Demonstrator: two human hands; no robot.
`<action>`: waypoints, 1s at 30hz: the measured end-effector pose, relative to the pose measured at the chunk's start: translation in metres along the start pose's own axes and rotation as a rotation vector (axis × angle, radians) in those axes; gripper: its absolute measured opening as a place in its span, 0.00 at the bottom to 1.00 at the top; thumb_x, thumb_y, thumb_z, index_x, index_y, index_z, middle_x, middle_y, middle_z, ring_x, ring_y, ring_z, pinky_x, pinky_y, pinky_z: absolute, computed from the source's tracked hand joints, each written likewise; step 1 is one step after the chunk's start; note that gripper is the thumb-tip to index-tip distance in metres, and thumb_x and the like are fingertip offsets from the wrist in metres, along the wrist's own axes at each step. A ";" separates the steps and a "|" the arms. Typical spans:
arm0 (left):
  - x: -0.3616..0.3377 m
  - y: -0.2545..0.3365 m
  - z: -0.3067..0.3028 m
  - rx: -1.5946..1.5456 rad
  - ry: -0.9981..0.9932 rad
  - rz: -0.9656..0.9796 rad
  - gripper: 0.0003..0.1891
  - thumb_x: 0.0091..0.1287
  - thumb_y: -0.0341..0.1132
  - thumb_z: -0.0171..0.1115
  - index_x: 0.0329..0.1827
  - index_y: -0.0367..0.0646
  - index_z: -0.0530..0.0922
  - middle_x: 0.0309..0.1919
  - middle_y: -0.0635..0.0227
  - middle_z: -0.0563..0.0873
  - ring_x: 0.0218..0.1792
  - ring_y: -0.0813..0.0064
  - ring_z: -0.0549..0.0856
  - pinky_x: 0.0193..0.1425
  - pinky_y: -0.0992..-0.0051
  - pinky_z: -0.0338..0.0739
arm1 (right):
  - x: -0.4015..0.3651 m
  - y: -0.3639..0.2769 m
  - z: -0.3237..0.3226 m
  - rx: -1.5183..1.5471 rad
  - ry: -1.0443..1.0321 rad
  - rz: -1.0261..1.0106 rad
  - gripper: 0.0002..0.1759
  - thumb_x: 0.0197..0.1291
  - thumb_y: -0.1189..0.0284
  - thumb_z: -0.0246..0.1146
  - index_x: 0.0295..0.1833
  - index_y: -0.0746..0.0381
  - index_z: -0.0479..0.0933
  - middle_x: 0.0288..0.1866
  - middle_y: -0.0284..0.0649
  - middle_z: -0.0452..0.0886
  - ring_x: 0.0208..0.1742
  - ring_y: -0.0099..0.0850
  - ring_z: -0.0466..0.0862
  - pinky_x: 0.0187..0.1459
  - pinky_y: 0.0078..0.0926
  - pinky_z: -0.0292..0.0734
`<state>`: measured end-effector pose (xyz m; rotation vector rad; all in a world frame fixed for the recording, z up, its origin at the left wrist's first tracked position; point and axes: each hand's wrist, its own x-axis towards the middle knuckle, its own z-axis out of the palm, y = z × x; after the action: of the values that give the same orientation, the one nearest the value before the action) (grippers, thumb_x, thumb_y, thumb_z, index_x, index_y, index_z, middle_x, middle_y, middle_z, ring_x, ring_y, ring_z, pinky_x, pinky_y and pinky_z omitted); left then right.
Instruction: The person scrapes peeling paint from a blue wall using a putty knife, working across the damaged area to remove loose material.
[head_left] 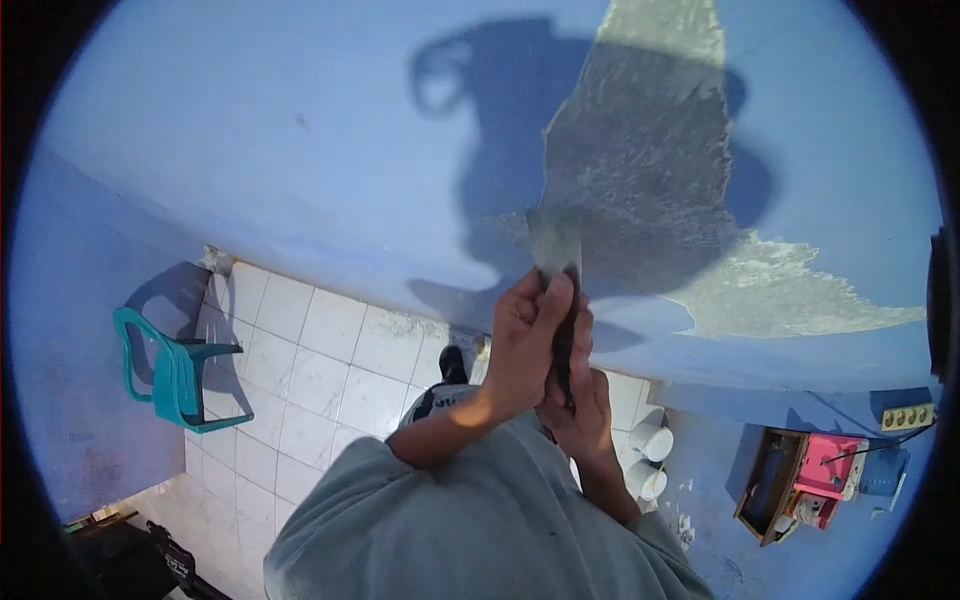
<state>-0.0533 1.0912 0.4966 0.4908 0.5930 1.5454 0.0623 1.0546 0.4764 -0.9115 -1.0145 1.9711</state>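
Note:
Both hands are closed on one scraper (557, 240), a flat metal blade on a dark handle. My left hand (525, 345) grips it near the blade, with the thumb along the handle. Lower down, my right hand (583, 390) wraps round the handle. The blade's wide edge lies at the left border of a bare grey patch (640, 150) in the blue wall (330, 130). A shadow covers much of the patch, and I cannot tell how firmly the blade touches the wall.
A green plastic chair (175, 385) is at the left on the white tiled floor (320, 330). White buckets (651, 441) stand at the right. Farther right are a wooden shelf (770, 485) with a pink item (830, 465) and a power strip (907, 417).

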 end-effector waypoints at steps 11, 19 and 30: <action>-0.013 -0.018 0.004 0.100 -0.010 -0.116 0.12 0.70 0.39 0.44 0.34 0.40 0.67 0.17 0.69 0.74 0.14 0.84 0.71 0.18 0.85 0.67 | -0.020 0.008 -0.012 -0.138 0.118 -0.069 0.26 0.67 0.53 0.40 0.22 0.61 0.60 0.14 0.30 0.59 0.14 0.19 0.57 0.17 0.18 0.50; 0.001 0.009 0.006 -0.038 -0.013 0.003 0.12 0.70 0.40 0.44 0.33 0.41 0.67 0.17 0.69 0.74 0.14 0.85 0.72 0.19 0.86 0.67 | 0.000 -0.004 0.005 0.069 0.009 0.039 0.26 0.67 0.53 0.40 0.22 0.60 0.61 0.14 0.29 0.58 0.14 0.17 0.55 0.17 0.18 0.49; -0.021 -0.032 0.007 0.077 -0.051 -0.144 0.12 0.70 0.40 0.43 0.34 0.40 0.66 0.16 0.68 0.75 0.13 0.84 0.72 0.17 0.85 0.67 | -0.029 0.023 -0.032 -0.144 0.119 -0.086 0.28 0.67 0.53 0.39 0.19 0.60 0.60 0.14 0.30 0.60 0.14 0.19 0.58 0.17 0.18 0.50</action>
<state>-0.0233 1.0711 0.4826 0.5334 0.6365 1.3732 0.0962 1.0315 0.4499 -1.0328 -1.1198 1.7689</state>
